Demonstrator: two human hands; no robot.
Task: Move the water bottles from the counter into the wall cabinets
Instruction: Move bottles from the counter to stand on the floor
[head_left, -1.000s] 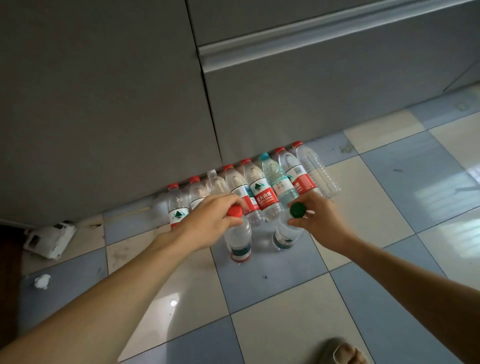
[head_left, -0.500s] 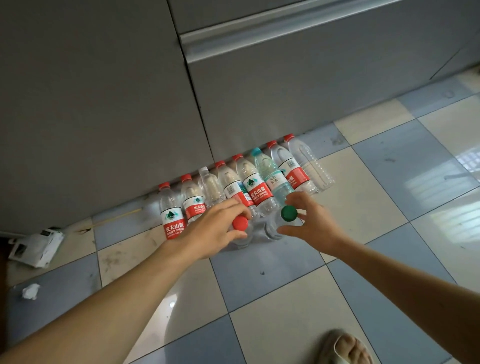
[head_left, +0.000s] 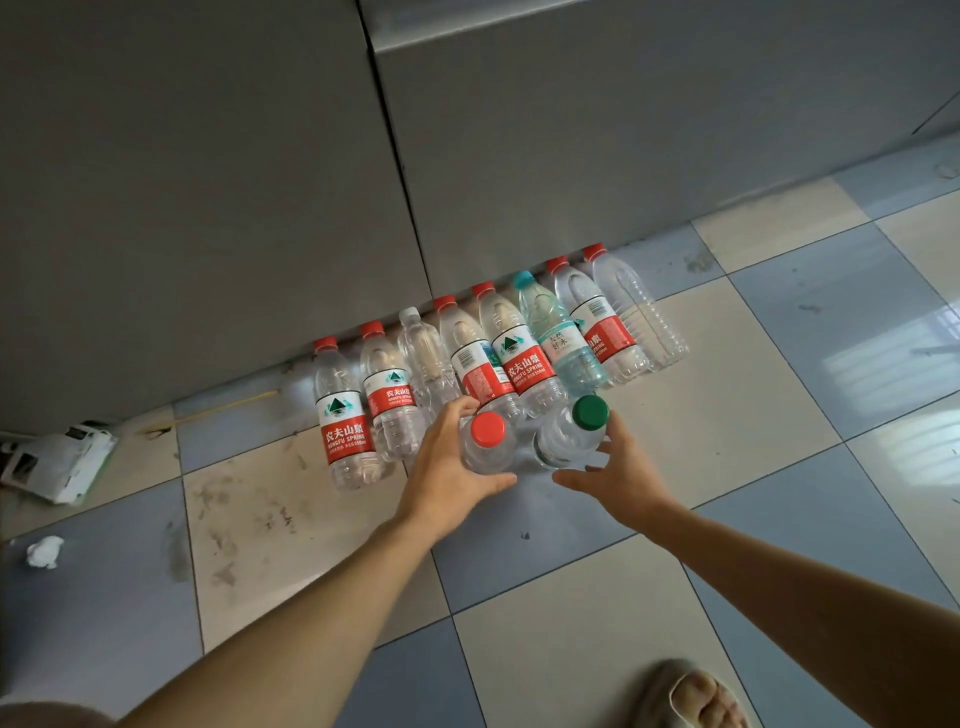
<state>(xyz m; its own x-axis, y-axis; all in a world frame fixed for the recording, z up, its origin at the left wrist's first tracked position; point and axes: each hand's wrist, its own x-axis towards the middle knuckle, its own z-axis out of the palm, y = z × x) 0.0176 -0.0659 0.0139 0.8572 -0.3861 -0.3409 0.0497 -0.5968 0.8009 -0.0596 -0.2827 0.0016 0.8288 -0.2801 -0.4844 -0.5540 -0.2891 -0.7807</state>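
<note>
Nearest you, a sandalled foot (head_left: 691, 696) stands on the tiled floor (head_left: 571, 670), and both forearms reach forward from there. Your left hand (head_left: 452, 467) is curled round the shoulder of the red-capped bottle (head_left: 488, 441), thumb underneath and fingers over the far side. Your right hand (head_left: 618, 467) is only half closed beside the green-capped bottle (head_left: 576, 431): the fingers are spread and touch its right flank, but you have no firm wrap on it that can be seen. A second ago both hands were pinching these bottles by the caps; they have since slid down to the bodies, and the caps now point up at you. In my judgement that marks a regrip for carrying, so the lift is still ahead. Just beyond both hands, a row of bottles (head_left: 498, 364) lies side by side on the floor, caps toward the grey cabinet front (head_left: 208, 208); none has reached a wall cabinet. Well to the left of the left hand lie a white carton (head_left: 57, 462) and a crumpled paper scrap (head_left: 44, 552). Secure the right-hand hold before rising, or that bottle may slip.
</note>
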